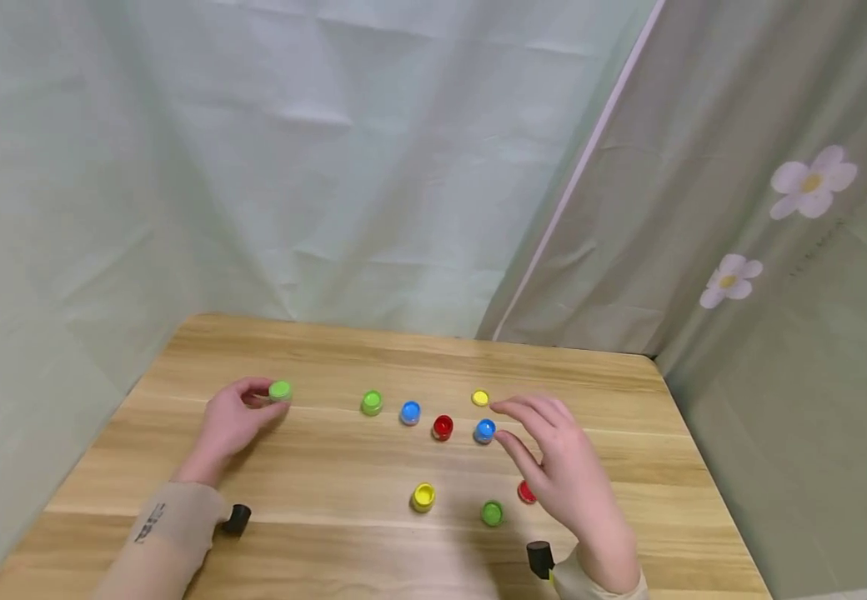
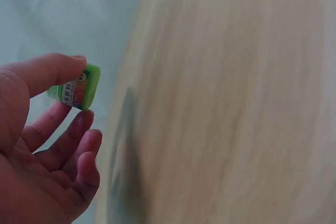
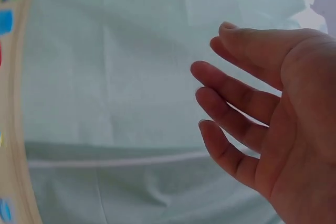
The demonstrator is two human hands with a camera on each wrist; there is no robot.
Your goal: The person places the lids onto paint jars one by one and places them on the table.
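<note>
At the left of the table, my left hand (image 1: pixel 234 421) pinches a small green paint pot (image 1: pixel 279 391) between thumb and fingers. The left wrist view shows a barcode label on the side of this green pot (image 2: pixel 77 88), and the other fingers are loosely bent below it. Over the right part of the table hovers my right hand (image 1: pixel 564 467), thumb and fingers spread apart with nothing between them. Nearest to its fingertips in the head view are a blue pot (image 1: pixel 485 431) and a yellow lid or pot (image 1: pixel 481 398). A red pot (image 1: pixel 527 492) is partly covered by this hand.
A green pot (image 1: pixel 372 403), a blue pot (image 1: pixel 410 413) and a red pot (image 1: pixel 443 428) stand in a slanting row mid-table. Closer to me are a yellow pot (image 1: pixel 423 497) and a green one (image 1: pixel 492 513). Curtains (image 1: pixel 373 167) hang behind the wooden table (image 1: pixel 313 550).
</note>
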